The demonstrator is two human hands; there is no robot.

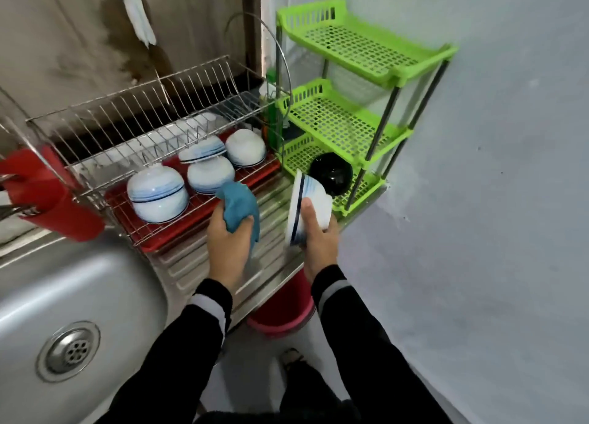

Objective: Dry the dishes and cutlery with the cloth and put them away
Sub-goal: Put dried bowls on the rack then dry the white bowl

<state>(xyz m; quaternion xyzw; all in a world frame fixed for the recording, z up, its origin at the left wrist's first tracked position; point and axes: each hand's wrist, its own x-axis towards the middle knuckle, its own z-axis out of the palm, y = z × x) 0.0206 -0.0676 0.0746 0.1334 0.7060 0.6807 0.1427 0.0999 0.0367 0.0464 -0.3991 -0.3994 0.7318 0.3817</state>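
At a steel sink (79, 296), a red cutlery holder (47, 194) hangs on the wire dish rack (143, 111), where several white, blue-banded bowls (157, 194) sit upturned. Over the ribbed tabletop (274, 200), the person's left hand (229, 242) bunches a blue cloth (239, 203) in curled fingers. Beside it, apart from the cloth, the right hand (318, 242) grips a matching bowl (307, 203) on edge, thumb across its rim. Beyond stands a green three-tier shelf (350, 41), with a black bowl (331, 173) upturned on its lowest tier. The held bowl looks bound there and is best lowered rim-down beside the black one, clear of the posts. No brand or writing is legible.
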